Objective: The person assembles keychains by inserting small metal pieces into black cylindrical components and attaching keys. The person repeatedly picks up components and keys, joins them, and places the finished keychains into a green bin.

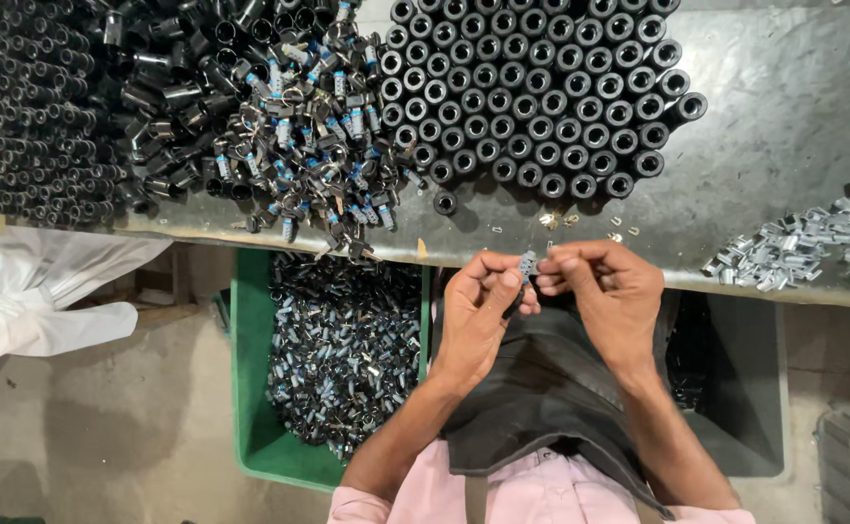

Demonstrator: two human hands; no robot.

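My left hand [478, 309] and my right hand [607, 287] meet just in front of the table's near edge. Both pinch one small grey metal clip [528, 264] between their fingertips; a dark part may sit behind it in the left hand, but I cannot tell. On the grey table [784, 97] beyond my hands, black tubes [532, 92] stand upright in a tight cluster. Left of them lies a loose heap of black parts with blue-banded pieces [308, 136]. A small pile of silvery metal clips [794, 247] lies at the right.
A green crate [250, 388] full of dark finished parts stands on the floor under the table edge, left of my lap. A dark bin [745, 378] is at the right. White plastic sheeting [36, 291] hangs at the left. Rows of black tubes [27, 116] lie at the far left.
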